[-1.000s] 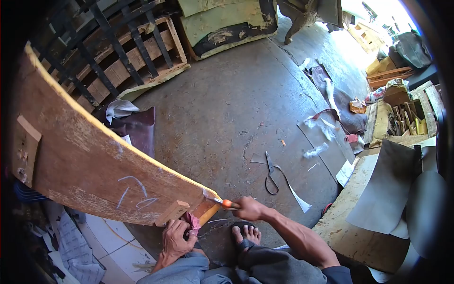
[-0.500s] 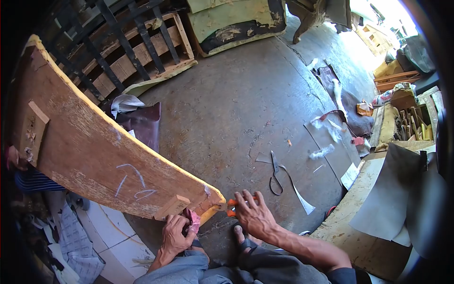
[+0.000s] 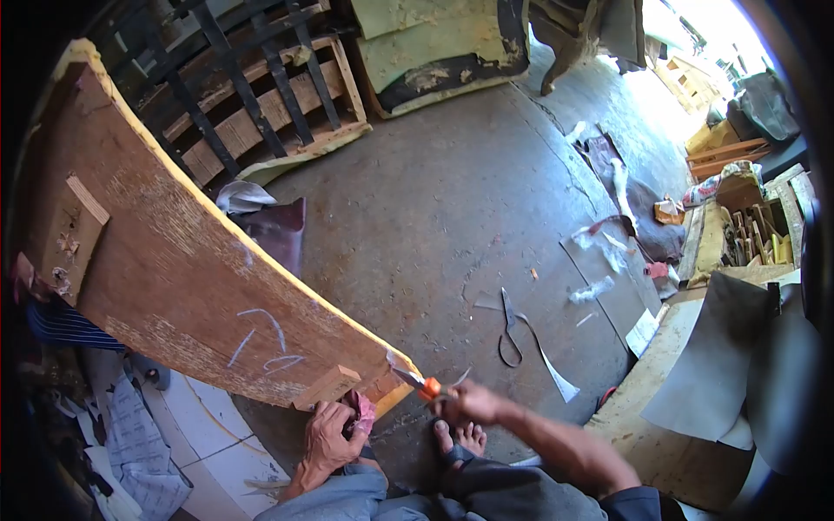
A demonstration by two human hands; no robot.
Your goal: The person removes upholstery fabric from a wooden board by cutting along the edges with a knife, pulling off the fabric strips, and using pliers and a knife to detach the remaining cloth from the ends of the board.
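A curved plywood panel (image 3: pixel 200 260) with yellow foam along its edge slants across the left side, bearing chalk-like marks and small wood blocks. My left hand (image 3: pixel 328 438) is closed at its lower right end, gripping a crumpled reddish-maroon piece of covering (image 3: pixel 362 413). My right hand (image 3: pixel 473 403), slightly blurred, is wrapped around an orange-handled tool (image 3: pixel 430 388). Its pointed metal end meets or lies just over the panel's corner; the exact kind is unclear. Black scissors (image 3: pixel 508 328) lie on the floor beyond my right hand.
A pale strip (image 3: pixel 554 369) lies by the scissors. Maroon scraps and white stuffing (image 3: pixel 592 291) are scattered right. A slatted wooden frame (image 3: pixel 261 95) and a torn cushioned piece (image 3: pixel 443 52) stand behind. Grey sheet material (image 3: pixel 704 365) covers a bench at right. Another person's striped sleeve (image 3: pixel 65 326) shows at left.
The orange-handled tool has turned so its metal end shows over the panel corner, and my right hand has shifted slightly down and right. My left hand keeps its hold on the covering.
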